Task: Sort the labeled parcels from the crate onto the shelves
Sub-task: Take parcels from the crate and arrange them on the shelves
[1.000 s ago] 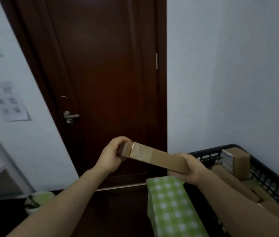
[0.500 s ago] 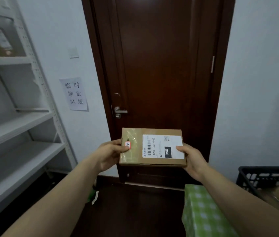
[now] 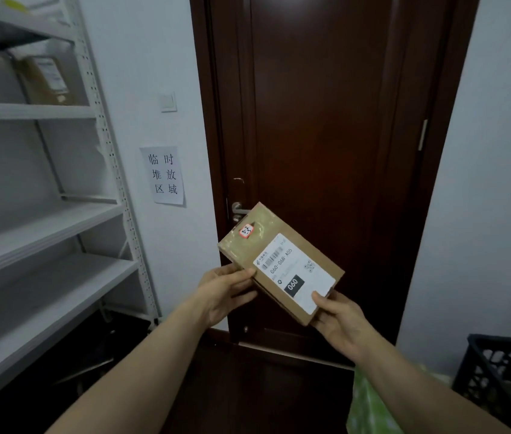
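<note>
A flat brown cardboard parcel with a white label reading 060 and a small red sticker is held up in front of the dark door, turned diagonally with its label facing me. My left hand grips its lower left edge, thumb on top. My right hand holds its lower right corner, thumb on the label. The white shelf unit stands at the left. The black crate shows at the bottom right edge.
A brown parcel sits on an upper shelf. A paper sign hangs on the wall beside the dark wooden door. A green checked box lies on the floor next to the crate.
My view swung left from the crate toward the shelves. The parcel was turned label-up, then rotated to a diagonal, with both hands shifting their hold to its lower edge.
</note>
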Action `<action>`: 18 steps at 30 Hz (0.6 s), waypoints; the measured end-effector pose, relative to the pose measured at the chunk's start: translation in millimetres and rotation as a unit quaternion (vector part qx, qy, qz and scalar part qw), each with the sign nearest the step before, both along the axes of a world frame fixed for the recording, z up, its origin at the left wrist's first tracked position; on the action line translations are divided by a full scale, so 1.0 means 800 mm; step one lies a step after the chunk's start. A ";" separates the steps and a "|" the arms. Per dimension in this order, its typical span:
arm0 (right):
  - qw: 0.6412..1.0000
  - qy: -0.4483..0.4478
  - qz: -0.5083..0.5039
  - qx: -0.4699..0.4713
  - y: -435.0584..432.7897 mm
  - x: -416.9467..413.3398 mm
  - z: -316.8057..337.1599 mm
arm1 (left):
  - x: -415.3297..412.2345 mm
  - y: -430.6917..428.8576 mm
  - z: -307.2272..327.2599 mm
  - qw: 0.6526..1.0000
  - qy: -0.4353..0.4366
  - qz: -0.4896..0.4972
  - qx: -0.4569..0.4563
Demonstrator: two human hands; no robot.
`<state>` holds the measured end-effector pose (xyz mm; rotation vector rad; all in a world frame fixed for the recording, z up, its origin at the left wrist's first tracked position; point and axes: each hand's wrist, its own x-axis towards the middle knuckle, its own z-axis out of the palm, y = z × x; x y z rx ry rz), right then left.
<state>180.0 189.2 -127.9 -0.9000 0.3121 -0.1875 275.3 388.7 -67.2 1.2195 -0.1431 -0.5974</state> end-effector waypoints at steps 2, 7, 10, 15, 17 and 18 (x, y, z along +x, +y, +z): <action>0.998 0.028 0.004 -0.058 -0.002 0.000 -0.003 | 0.006 0.004 0.003 1.000 -0.007 0.019 -0.002; 0.981 0.018 -0.044 -0.186 -0.014 0.003 0.028 | 0.013 0.019 0.016 0.996 -0.063 0.018 0.058; 0.960 0.005 0.001 -0.279 -0.009 0.012 0.042 | 0.011 0.022 0.018 0.993 -0.086 0.010 0.085; 0.937 0.000 0.027 -0.349 0.005 0.017 0.043 | 0.005 0.028 0.017 0.991 -0.094 0.007 0.089; 0.937 0.003 0.025 -0.348 0.007 0.017 0.041 | 0.004 0.033 0.018 0.991 -0.098 0.008 0.094; 0.937 0.002 0.027 -0.348 0.009 0.018 0.040 | 0.004 0.036 0.018 0.990 -0.098 0.009 0.096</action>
